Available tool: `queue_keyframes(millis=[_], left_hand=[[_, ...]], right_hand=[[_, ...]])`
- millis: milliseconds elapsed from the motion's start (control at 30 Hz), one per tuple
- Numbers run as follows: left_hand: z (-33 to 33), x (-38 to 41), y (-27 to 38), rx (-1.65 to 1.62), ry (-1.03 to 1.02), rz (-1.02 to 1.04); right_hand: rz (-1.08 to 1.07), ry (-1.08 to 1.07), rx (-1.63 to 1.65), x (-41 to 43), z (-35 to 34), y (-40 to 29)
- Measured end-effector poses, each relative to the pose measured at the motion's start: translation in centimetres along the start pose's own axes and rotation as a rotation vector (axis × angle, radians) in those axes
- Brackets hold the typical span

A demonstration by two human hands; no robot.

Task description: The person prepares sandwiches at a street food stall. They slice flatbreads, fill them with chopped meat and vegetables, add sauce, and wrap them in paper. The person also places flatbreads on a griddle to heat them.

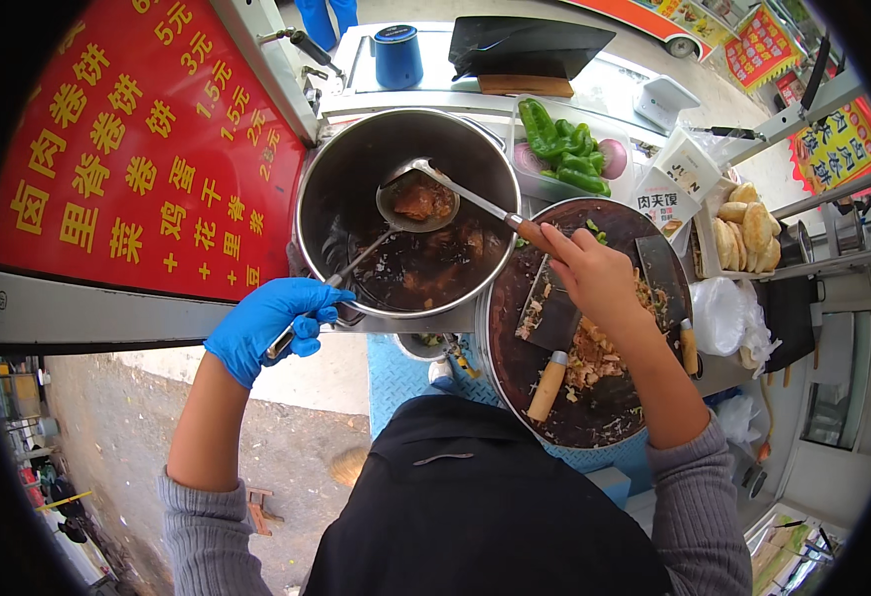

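Note:
In a blue glove, my left hand is closed on the handle of a strainer ladle. Its bowl holds a piece of braised meat above the dark broth in a deep steel pot. My bare right hand grips the wooden handle of a second metal utensil, whose head is over the strainer's bowl, touching or close to the meat. Below my right hand, a cleaver and chopped meat lie on a round chopping block.
A second cleaver rests at the block's right. Behind stand a tub of green peppers and onion, and a blue container. Flatbreads fill a basket at right, beside plastic bags. A red sign board borders the pot's left.

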State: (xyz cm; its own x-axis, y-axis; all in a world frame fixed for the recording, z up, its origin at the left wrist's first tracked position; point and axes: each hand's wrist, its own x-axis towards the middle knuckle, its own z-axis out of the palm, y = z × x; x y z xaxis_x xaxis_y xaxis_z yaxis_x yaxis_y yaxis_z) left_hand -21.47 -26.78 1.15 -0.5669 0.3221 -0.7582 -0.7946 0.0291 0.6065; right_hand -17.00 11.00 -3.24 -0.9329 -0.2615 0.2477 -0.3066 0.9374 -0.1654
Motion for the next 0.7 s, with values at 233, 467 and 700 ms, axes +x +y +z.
queue_keyframes(millis=[233,467,700], left_hand=[[0.9,-5.1,-0.9,0.174,0.114,0.031],[8.9,-10.2,-0.6,0.506,0.026,0.046],[16.8,-8.7,-2.1,0.808,0.038,0.082]], right_hand=[[-0.075,0.025,-0.084,-4.2,-3.6,3.7],[0.123,-0.045,0.076,-15.8,-15.7,6.9],[0.352,-0.117,0.116,-28.8,-17.2,8.6]])
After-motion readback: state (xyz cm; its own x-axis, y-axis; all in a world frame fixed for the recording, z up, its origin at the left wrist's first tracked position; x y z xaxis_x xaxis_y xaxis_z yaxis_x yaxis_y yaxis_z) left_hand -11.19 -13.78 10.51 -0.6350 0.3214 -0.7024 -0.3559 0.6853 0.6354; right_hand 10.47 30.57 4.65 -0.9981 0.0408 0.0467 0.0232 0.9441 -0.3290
